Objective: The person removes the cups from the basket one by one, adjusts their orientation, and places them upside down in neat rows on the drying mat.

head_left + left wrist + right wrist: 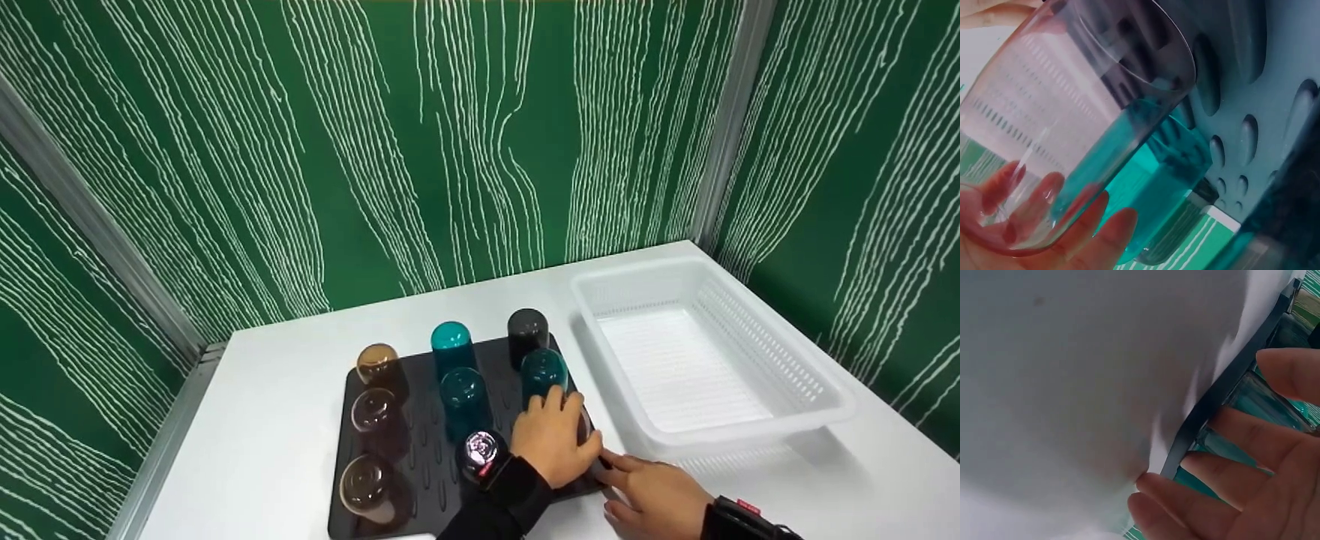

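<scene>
My left hand (551, 439) grips a pinkish clear glass (1123, 101) at the near right of a dark ribbed drying mat (427, 435). Its fingers curl about the glass's base, and the rim is at the mat; whether it touches is unclear. In the head view that glass is mostly hidden behind the hand. A teal glass (546, 371) stands upside down just beyond the fingers. My right hand (660, 495) has its extended fingertips against the mat's right edge (1202, 410). Beside my left wrist sits a dark glass (480, 448) with a shiny base.
Several more upturned glasses stand in rows on the mat, among them an amber glass (377, 362), a teal glass (451, 341) and a grey glass (528, 330). A white perforated basket (757, 431) stands to the right on the white table (247, 420). Green patterned panels (360, 150) enclose the back.
</scene>
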Action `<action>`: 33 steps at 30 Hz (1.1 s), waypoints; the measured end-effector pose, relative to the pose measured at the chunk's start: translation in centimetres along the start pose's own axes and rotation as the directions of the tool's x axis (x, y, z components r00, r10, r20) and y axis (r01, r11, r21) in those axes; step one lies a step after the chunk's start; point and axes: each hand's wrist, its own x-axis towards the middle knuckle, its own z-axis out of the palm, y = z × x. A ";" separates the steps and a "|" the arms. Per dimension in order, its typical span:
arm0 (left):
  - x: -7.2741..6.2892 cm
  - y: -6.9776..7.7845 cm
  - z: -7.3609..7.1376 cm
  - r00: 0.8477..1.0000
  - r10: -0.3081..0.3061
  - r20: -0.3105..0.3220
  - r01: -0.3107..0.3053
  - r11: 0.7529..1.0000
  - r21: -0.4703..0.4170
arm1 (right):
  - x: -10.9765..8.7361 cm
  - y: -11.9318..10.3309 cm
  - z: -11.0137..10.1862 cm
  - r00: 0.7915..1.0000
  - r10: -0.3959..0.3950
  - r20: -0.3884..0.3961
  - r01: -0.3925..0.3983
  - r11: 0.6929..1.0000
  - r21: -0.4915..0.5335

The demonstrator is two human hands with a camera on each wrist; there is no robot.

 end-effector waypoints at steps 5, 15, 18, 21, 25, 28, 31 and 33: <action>-0.1 -0.1 -0.3 1.000 0.010 -0.011 -0.010 1.000 -0.005 | 0.2 -0.6 -0.3 0.996 -0.031 -0.082 0.030 0.999 -0.011; -0.6 -0.5 -0.8 0.993 0.038 -0.109 -0.039 0.999 -0.005 | 0.7 -1.8 -0.8 0.868 -0.207 -0.451 0.187 0.978 -0.089; -1.5 -0.9 -1.3 0.982 0.049 -0.181 -0.049 0.999 0.004 | 0.9 -2.1 -1.5 0.799 -0.238 -0.552 0.222 0.970 -0.098; -3.1 -1.6 -2.1 0.963 0.060 -0.263 -0.060 0.998 0.010 | 1.0 -2.3 -2.6 0.755 -0.209 -0.621 0.227 0.972 -0.051; -5.4 -3.0 -3.6 0.944 0.060 -0.325 -0.061 0.998 0.007 | 1.3 -2.3 -4.5 0.695 -0.132 -0.706 0.206 0.978 0.020; -6.6 -4.4 -5.0 0.928 0.048 -0.370 -0.060 0.998 -0.021 | 1.7 -2.2 -5.8 0.657 -0.071 -0.750 0.196 0.977 0.079; -7.6 -6.0 -6.6 0.913 0.015 -0.408 -0.044 0.997 -0.061 | 2.0 -2.0 -6.8 0.647 -0.012 -0.763 0.174 0.976 0.132; -8.3 -7.2 -7.7 0.906 -0.013 -0.423 -0.019 0.997 -0.073 | 2.2 -1.9 -7.4 0.648 0.026 -0.761 0.145 0.977 0.157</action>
